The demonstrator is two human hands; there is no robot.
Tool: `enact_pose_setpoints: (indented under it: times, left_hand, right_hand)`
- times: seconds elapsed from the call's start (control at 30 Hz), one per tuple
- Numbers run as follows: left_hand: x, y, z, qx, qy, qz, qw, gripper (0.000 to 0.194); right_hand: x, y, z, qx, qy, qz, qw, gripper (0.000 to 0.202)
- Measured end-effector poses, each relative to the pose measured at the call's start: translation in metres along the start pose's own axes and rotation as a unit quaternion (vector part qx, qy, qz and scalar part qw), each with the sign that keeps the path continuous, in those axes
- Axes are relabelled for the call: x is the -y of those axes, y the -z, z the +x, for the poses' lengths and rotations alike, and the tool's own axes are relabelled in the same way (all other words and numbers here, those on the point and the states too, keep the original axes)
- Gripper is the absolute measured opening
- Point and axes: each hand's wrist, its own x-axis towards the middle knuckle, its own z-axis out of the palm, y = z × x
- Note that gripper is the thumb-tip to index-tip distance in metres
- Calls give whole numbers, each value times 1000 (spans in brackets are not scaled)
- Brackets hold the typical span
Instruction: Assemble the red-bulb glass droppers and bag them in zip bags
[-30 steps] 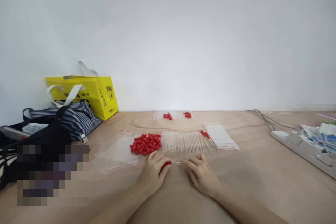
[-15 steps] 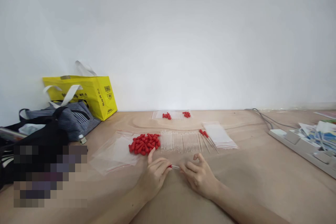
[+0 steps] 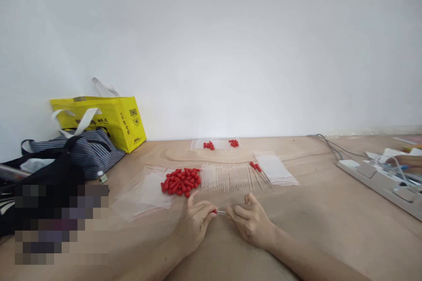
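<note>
Between finger and thumb, my left hand [image 3: 196, 224] pinches a red rubber dropper bulb [image 3: 214, 211]. A clear dropper tube [image 3: 221, 213] runs from the bulb across to my right hand [image 3: 249, 224], which is closed on its other end. Whether the tube sits inside the bulb is hard to tell. Just beyond my left hand lies a pile of red bulbs [image 3: 180, 182]. A row of clear tubes [image 3: 227, 177] is laid out to its right. Two droppers with bulbs fitted [image 3: 256, 167] lie at the row's right end.
Clear zip bags lie left [image 3: 151, 193] and right [image 3: 277, 169] of the parts. Farther back, another clear bag holds red bulbs [image 3: 209, 145]. A yellow bag [image 3: 128, 127] and striped bag [image 3: 95, 153] stand left. A white power strip [image 3: 372, 184] sits right, with a blurred brown shape behind it.
Both hands stay nearly in place, bulb and tube still between them. At the far right, the colourful printed items have shifted and a brown blurred shape shows there.
</note>
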Motion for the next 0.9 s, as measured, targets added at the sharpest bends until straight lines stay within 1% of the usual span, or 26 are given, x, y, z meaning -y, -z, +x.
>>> enact_pose_setpoints:
  times: [0.1,0.17,0.27,0.4,0.57,0.67,0.8,0.87,0.9]
  left_hand:
    - [0,-1,-1,10,8,-8,1000,17]
    - [-1,-1,-1,15,0,-5,1000,18]
    - [-4,-1,0,6,-14,2,1000,19]
    - [-5,-3,-1,-2,-21,10,1000,20]
    - [-1,-11,-2,-35,-39,20,998,22]
    - [0,-14,-2,-46,-57,32,997,22]
    - [0,-11,0,-35,-78,42,995,21]
    - [-1,-7,2,-36,-65,32,997,18]
    - [-1,-4,2,-39,-51,26,998,14]
  right_hand:
    - [-1,-2,-2,-2,20,-18,1000,28]
    - [-2,-3,-3,2,33,-28,999,27]
    - [-3,-3,-2,2,37,-30,999,27]
    - [0,-1,3,-3,2,6,1000,27]
    - [5,-1,7,10,-34,48,998,24]
    - [7,-2,8,37,-62,70,995,23]
    - [4,0,7,117,-105,118,981,22]
    - [2,1,7,138,-126,146,971,22]
    - [1,2,6,138,-136,155,969,22]
